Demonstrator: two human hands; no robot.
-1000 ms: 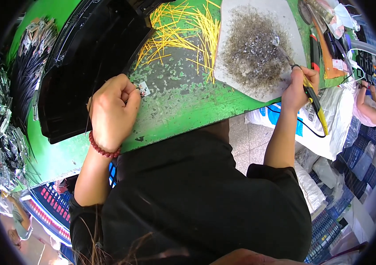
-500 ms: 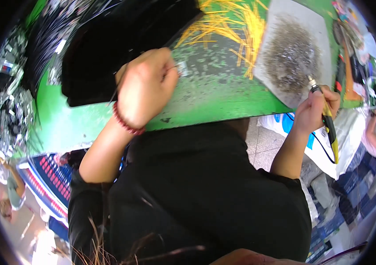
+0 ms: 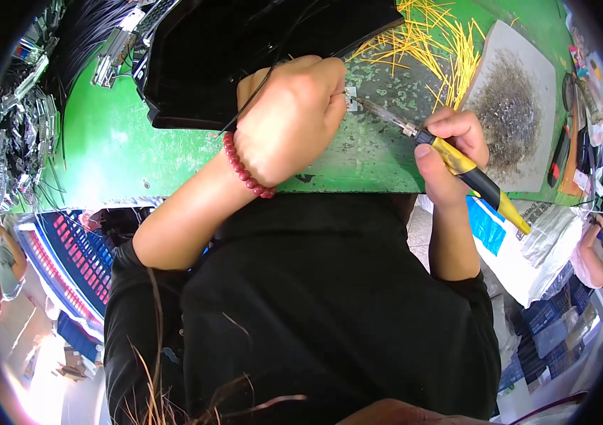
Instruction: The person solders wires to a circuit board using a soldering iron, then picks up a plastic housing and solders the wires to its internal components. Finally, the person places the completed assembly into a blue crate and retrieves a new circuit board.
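Soldering iron (image 3: 461,161) aslant, tip (image 3: 368,106) up-left, right hand (image 3: 447,185) clamping it, left hand (image 3: 291,117) curled, hold unclear

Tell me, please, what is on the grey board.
Dark, glinting debris lies on the grey board; the surface beneath is mostly hidden, and the right hand covers part of the left edge.

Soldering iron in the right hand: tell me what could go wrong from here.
The iron, if hot, might burn the left hand, as its tip is close by.

The tip could slip off its mark, since the pale piece beside it is small.

The black wire crosses the left hand and might snag.
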